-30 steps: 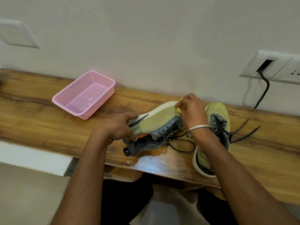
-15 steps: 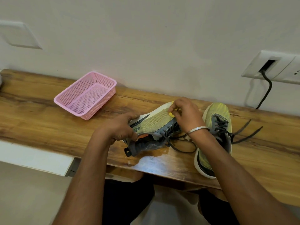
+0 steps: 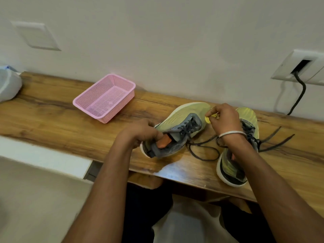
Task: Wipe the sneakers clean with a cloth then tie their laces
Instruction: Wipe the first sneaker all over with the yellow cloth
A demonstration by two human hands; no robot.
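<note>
Two yellow-green sneakers with grey lace panels lie on the wooden shelf [image 3: 52, 106]. My left hand [image 3: 140, 132] grips the heel collar of the left sneaker [image 3: 178, 118], which sits upright, toe toward the wall, its orange lining showing. A small yellow cloth [image 3: 209, 118] is pinched in my right hand [image 3: 224, 118], just right of that sneaker's toe and off its surface. The right sneaker [image 3: 247, 116] lies under my right wrist, partly hidden. Dark untied laces [image 3: 203, 151] trail loose between and beside the shoes.
A pink mesh basket [image 3: 105, 99] stands at the back left of the shelf. A white bag [image 3: 8, 85] sits at the far left edge. On the right wall is a socket [image 3: 301, 67] with a black cable hanging down to the shelf.
The left sneaker has been turned from lying on its side to upright, showing its orange lining. My right hand with the cloth has come off the toe, moving slightly right.
</note>
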